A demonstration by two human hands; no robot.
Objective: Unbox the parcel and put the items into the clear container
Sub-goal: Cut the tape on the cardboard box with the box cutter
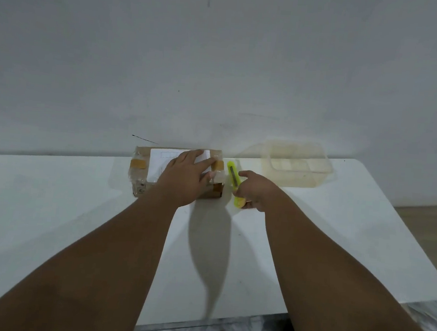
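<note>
White worktop [50,203] set against a pale wall [222,47]. At its far edge sits a brown cardboard parcel [142,174], taped shut, with a white label [159,165] on top. The left hand [187,178] lies flat on the parcel, fingers [207,163] spread apart. Just right of the parcel, the right hand [256,191] has its fingers clamped around a yellow utility knife [233,180] pointing away. A clear container [295,163] stands further right, near the wall.
</note>
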